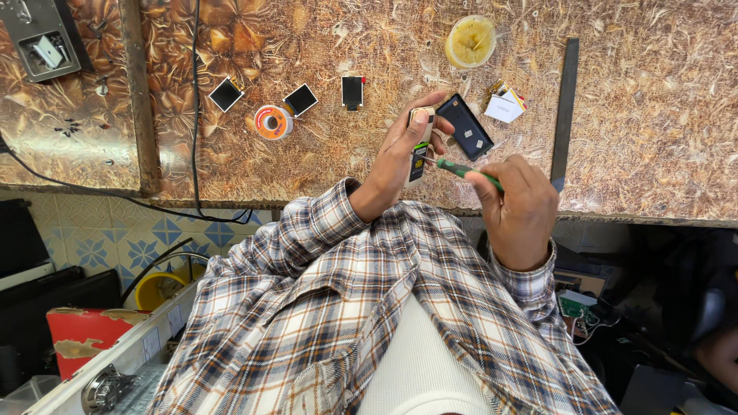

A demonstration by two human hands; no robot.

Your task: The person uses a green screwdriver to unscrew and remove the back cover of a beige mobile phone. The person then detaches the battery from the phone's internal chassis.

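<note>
My left hand (400,154) grips a small narrow device (417,146) with a pale casing and a dark lower part, held upright over the front edge of the patterned brown worktop (323,146). My right hand (519,200) is closed on a green-handled screwdriver (461,170) whose thin tip touches the device. A dark rectangular back cover (465,126) lies on the worktop just right of my left hand's fingers.
On the worktop lie two small dark square parts (226,94), a small dark screen module (352,91), an orange solder spool (272,121), a yellow round tub (470,41), a white card packet (505,105) and a long dark metal bar (565,107). A black cable (196,115) crosses the left side.
</note>
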